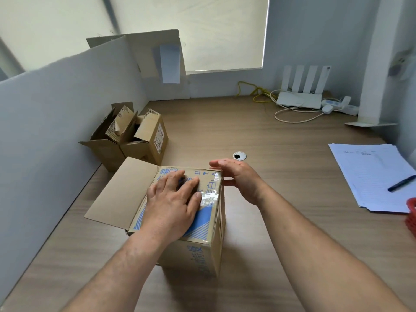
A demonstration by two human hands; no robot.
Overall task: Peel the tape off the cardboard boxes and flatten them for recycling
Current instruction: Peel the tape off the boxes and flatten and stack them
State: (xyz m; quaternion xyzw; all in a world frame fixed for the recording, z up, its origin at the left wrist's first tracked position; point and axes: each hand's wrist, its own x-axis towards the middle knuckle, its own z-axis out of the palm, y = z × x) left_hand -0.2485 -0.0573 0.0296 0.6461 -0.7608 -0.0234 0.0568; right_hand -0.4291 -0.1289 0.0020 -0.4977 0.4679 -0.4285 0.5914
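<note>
A cardboard box (198,248) with blue print stands on the wooden desk in front of me, one flap (119,192) folded out to the left. Clear tape (210,199) runs across its top and down its right side. My left hand (173,201) lies flat on the box top with fingers straight, pressing down. My right hand (238,179) is at the box's far right top edge, fingers straight, thumb against the right side near the tape.
Two opened brown boxes (132,138) stand at the left by the white partition (56,113). Flat cardboard (155,55) leans at the back. A router with cables (299,97) sits at the back right. Papers with a pen (378,176) and a red basket (412,215) lie at the right.
</note>
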